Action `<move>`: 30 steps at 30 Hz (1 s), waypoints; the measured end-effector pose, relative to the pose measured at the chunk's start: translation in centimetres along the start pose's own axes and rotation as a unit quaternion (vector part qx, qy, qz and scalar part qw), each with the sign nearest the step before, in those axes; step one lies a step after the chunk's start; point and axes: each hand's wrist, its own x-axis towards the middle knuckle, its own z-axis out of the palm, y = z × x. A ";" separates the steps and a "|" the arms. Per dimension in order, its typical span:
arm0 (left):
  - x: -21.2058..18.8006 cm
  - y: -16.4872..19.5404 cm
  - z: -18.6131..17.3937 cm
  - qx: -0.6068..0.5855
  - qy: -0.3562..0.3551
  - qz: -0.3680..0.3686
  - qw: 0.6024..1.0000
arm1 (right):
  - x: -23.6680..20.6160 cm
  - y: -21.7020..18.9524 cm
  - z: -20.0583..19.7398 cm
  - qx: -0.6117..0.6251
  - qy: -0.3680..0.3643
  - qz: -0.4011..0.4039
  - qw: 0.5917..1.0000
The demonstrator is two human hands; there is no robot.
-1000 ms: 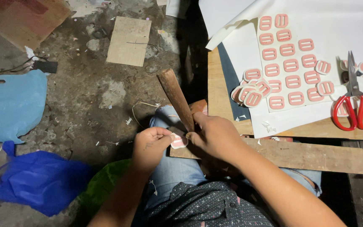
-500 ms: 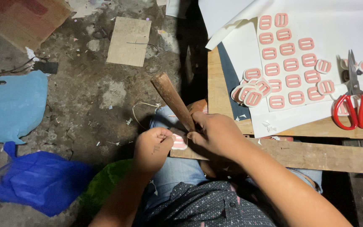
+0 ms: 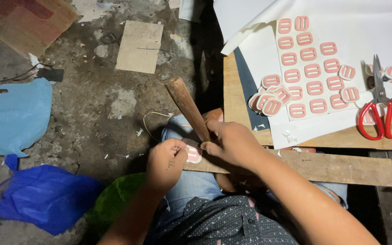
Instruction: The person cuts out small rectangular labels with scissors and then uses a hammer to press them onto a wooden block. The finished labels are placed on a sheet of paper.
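My right hand [image 3: 232,145] is closed around the lower end of a round brown wooden handle [image 3: 188,107], which slants up and away to the left. My left hand [image 3: 166,161] pinches a small pink oval buckle-shaped cutout [image 3: 193,154] against the long wooden plank [image 3: 332,167] lying across my lap. On the counter [image 3: 232,86] to my right, more pink cutouts [image 3: 311,70] sit in rows on white paper, with red-handled scissors [image 3: 382,109] beside them.
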 end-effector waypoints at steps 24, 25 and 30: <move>-0.9 -0.2 0.2 -0.014 0.024 -0.011 1.000 | -0.9 -0.8 -2.1 -0.079 -0.018 -0.076 0.994; -0.8 -0.2 0.1 -0.004 0.025 -0.008 1.000 | -0.9 -0.8 -2.1 -0.079 -0.019 -0.065 0.995; -1.0 0.2 0.2 -0.007 0.005 0.031 0.999 | -0.2 -0.8 -1.0 -0.049 -0.003 -0.052 0.997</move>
